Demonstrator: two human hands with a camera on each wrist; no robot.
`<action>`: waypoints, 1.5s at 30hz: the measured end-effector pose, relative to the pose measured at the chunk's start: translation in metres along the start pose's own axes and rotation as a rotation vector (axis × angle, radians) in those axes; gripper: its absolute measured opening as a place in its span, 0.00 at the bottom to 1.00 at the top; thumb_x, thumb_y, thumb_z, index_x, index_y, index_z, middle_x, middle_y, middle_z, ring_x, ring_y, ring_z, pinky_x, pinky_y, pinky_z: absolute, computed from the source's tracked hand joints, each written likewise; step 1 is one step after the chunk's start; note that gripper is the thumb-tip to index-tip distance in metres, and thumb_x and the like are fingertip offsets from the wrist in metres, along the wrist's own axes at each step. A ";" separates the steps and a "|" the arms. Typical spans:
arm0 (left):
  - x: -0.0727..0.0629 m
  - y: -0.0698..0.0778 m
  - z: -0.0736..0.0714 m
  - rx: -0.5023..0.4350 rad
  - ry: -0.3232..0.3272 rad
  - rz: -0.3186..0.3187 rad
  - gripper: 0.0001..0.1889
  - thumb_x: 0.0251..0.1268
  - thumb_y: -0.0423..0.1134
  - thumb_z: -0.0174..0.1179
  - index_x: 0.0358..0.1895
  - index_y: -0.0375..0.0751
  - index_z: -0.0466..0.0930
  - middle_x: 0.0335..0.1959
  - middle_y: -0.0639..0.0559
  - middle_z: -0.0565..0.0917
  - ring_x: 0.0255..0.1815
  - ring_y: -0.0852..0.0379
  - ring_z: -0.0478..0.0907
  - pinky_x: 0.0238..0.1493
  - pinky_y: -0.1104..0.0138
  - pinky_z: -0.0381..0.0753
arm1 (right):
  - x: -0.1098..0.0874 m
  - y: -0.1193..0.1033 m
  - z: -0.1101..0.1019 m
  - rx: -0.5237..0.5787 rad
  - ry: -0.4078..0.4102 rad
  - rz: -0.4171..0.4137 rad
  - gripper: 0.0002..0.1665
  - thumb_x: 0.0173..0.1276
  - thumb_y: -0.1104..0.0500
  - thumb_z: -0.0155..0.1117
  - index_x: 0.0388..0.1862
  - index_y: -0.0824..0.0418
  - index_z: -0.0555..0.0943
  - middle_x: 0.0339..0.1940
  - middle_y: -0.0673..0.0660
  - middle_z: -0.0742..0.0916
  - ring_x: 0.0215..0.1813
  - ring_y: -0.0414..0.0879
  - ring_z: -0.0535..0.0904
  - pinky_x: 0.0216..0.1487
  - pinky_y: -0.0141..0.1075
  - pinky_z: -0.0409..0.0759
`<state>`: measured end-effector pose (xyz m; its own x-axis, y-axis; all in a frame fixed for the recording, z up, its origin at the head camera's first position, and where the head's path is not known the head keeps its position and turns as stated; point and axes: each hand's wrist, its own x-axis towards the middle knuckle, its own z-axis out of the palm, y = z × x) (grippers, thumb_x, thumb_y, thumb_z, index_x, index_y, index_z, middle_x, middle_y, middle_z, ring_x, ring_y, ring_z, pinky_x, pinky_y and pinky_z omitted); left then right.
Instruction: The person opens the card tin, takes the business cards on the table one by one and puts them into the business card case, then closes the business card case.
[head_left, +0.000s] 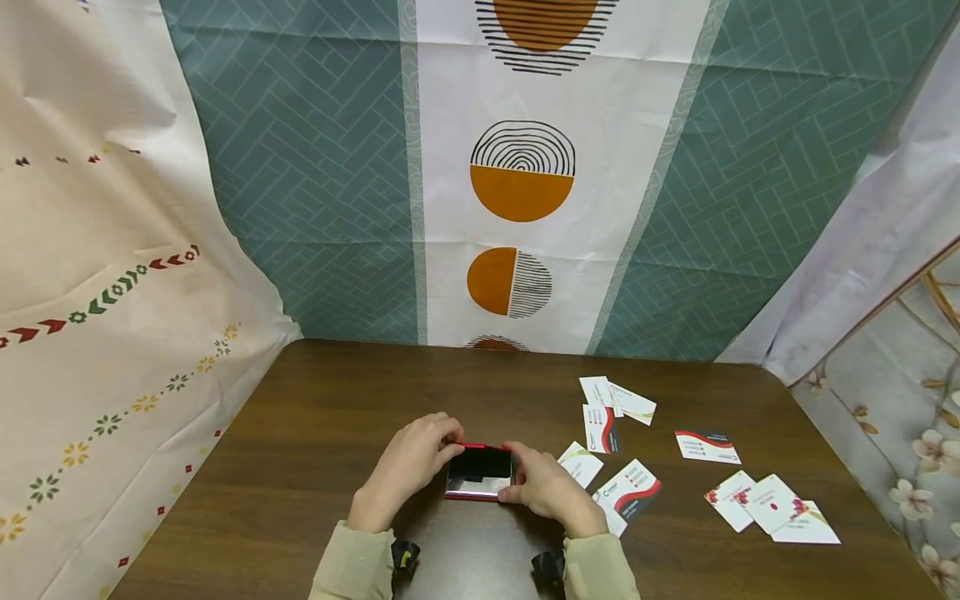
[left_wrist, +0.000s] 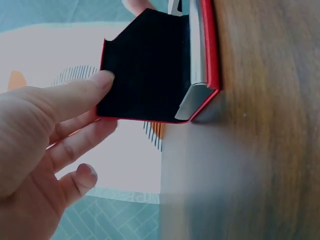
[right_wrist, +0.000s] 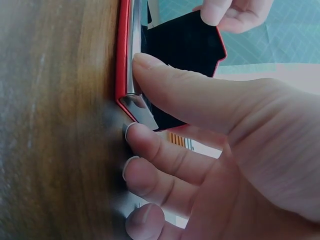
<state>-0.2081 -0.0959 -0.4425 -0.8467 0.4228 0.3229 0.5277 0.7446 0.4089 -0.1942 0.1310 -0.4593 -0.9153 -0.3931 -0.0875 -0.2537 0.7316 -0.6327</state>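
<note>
A red card case (head_left: 474,488) with a silver metal inside lies on the table in front of me. Its black-lined lid (left_wrist: 145,67) stands raised from the far side. My left hand (head_left: 411,468) pinches the lid's left edge, the thumb on the black lining and fingers behind it. At the case's right end is my right hand (head_left: 551,485). Its thumb (right_wrist: 165,82) lies on the metal rim (right_wrist: 135,45), and its other fingers curve round the end of the case near the tabletop.
Business cards lie to the right of my right hand: a white card with a red and dark wave (head_left: 628,492), several at the back (head_left: 600,425), a single one (head_left: 707,447) and a floral group (head_left: 772,504). The brown table (head_left: 337,392) ends at a hanging patterned cloth (head_left: 345,208).
</note>
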 end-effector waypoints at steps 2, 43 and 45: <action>0.000 0.000 0.002 0.009 0.035 0.013 0.07 0.57 0.35 0.71 0.34 0.50 0.82 0.31 0.62 0.78 0.31 0.64 0.73 0.35 0.67 0.78 | 0.000 0.000 0.000 -0.002 0.007 -0.002 0.41 0.55 0.58 0.77 0.66 0.64 0.71 0.21 0.48 0.78 0.24 0.41 0.72 0.27 0.37 0.71; -0.002 -0.005 0.007 -0.008 -0.069 -0.084 0.30 0.56 0.47 0.72 0.62 0.41 0.77 0.64 0.46 0.74 0.62 0.44 0.73 0.62 0.47 0.69 | -0.001 0.002 0.001 0.019 0.011 0.022 0.51 0.54 0.57 0.78 0.72 0.67 0.63 0.21 0.48 0.77 0.24 0.41 0.71 0.27 0.37 0.71; -0.003 -0.005 0.008 -0.035 -0.127 -0.114 0.35 0.54 0.49 0.73 0.66 0.41 0.74 0.68 0.45 0.70 0.66 0.43 0.68 0.64 0.44 0.67 | -0.001 0.002 0.001 0.017 0.008 0.021 0.50 0.54 0.57 0.78 0.71 0.68 0.63 0.21 0.48 0.77 0.23 0.41 0.71 0.26 0.37 0.70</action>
<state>-0.2086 -0.0970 -0.4528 -0.9016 0.4005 0.1635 0.4283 0.7735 0.4671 -0.1932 0.1324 -0.4608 -0.9227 -0.3736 -0.0951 -0.2291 0.7298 -0.6442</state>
